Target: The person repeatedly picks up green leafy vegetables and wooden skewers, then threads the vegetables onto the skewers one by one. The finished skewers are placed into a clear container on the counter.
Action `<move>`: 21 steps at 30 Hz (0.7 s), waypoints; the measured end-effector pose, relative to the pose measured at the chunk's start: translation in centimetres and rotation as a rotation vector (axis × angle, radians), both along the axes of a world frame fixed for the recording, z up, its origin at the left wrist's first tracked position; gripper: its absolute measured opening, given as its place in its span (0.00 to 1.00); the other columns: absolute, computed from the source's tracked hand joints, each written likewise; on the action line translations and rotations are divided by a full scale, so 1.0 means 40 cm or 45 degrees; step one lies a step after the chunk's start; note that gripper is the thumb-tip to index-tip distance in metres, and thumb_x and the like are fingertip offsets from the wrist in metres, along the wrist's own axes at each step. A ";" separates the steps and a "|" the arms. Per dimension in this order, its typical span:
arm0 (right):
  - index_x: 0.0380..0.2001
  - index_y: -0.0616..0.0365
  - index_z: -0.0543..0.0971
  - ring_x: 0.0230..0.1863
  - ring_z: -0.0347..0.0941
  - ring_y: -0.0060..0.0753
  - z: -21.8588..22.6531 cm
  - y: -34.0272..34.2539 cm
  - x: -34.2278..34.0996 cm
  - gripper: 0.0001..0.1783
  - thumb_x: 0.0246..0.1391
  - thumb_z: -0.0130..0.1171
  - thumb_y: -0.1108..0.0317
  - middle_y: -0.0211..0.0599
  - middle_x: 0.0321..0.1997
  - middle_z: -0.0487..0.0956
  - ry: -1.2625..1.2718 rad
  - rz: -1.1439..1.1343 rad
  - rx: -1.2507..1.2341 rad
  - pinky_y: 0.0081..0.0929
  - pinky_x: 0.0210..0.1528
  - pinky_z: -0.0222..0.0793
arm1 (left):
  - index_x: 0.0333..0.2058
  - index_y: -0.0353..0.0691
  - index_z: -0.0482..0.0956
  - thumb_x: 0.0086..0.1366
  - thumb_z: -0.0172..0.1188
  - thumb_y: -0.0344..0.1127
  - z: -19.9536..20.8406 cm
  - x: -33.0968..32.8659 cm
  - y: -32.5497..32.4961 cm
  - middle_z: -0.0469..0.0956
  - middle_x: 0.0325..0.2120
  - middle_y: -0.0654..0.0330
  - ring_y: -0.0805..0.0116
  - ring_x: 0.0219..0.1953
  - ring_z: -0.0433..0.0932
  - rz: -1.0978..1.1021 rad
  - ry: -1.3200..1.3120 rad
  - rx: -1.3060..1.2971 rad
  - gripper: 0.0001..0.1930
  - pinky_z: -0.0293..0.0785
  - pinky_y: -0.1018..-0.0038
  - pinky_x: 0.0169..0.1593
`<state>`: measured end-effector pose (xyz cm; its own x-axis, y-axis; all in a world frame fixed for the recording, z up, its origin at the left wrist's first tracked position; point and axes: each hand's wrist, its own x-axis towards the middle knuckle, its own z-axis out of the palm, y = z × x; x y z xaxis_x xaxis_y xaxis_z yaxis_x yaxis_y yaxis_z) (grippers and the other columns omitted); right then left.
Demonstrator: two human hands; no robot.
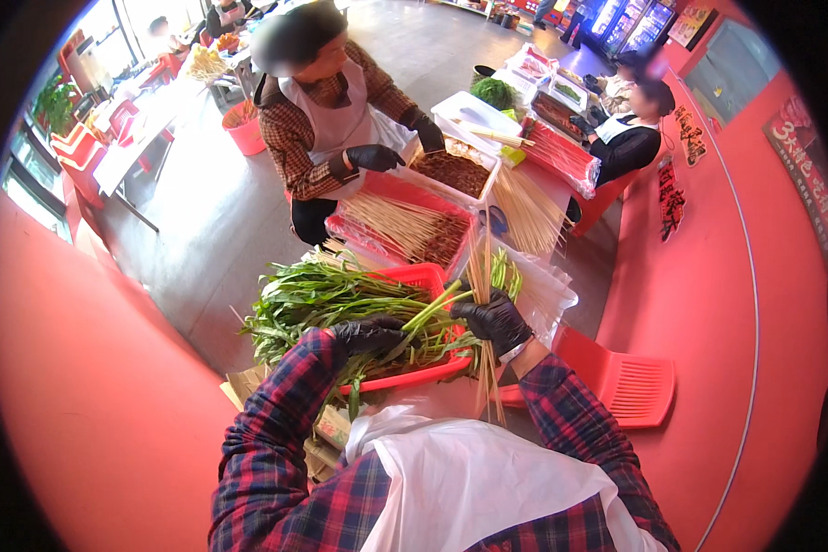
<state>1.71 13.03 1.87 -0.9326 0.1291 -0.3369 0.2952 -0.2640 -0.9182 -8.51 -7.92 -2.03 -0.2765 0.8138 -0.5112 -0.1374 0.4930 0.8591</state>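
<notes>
Black gloves cover both hands. My left hand (373, 335) is closed around the stems of some long leafy greens (430, 313), whose pale green stalks point toward my right hand. A tall bundle of thin wooden skewers (479, 267) stands roughly upright in my closed right hand (499, 322), sticking out above and below the fist. The stalk ends come close to the skewers; whether they touch, I cannot tell. Under my left hand, a red plastic basket (405, 380) is heaped with more greens (313, 299), their leaves spilling over its left side.
Across the table, a co-worker's gloved hands (374, 158) are at a white tray (495, 179) of reddish-brown pieces. A pink-lined tray (400, 190) of filled skewers lies nearer, with loose skewers (529, 207) to its right. A red chair (639, 386) stands at my right, beside a red wall (708, 322).
</notes>
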 end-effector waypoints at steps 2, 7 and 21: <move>0.31 0.56 0.76 0.12 0.57 0.11 0.016 -0.010 0.000 0.08 0.42 0.57 0.71 0.27 0.19 0.74 0.003 0.039 -0.048 0.11 0.13 0.49 | 0.47 0.37 0.64 0.57 0.52 0.35 -0.018 0.001 0.001 0.67 0.40 0.63 0.75 0.41 0.64 -0.037 -0.130 0.090 0.19 0.61 0.77 0.45; 0.29 0.62 0.74 0.19 0.67 0.18 -0.003 -0.020 -0.005 0.05 0.45 0.54 0.75 0.30 0.22 0.74 0.150 0.035 0.154 0.14 0.22 0.63 | 0.53 0.39 0.58 0.55 0.54 0.32 -0.072 -0.001 0.019 0.61 0.51 0.61 0.73 0.52 0.60 -0.004 -0.464 0.411 0.26 0.56 0.75 0.54; 0.35 0.61 0.72 0.22 0.70 0.21 -0.060 0.055 0.143 0.13 0.52 0.48 0.63 0.33 0.19 0.74 -0.043 0.047 0.610 0.19 0.26 0.65 | 0.30 0.39 0.73 0.52 0.51 0.37 -0.427 -0.091 0.061 0.73 0.22 0.55 0.61 0.26 0.72 0.103 0.875 -0.204 0.10 0.68 0.67 0.29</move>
<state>7.44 15.25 -0.55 -0.9291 0.2439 -0.2779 0.3281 0.1975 -0.9238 -12.14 -5.49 -19.10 -0.6355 0.7067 -0.3111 0.3684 0.6316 0.6822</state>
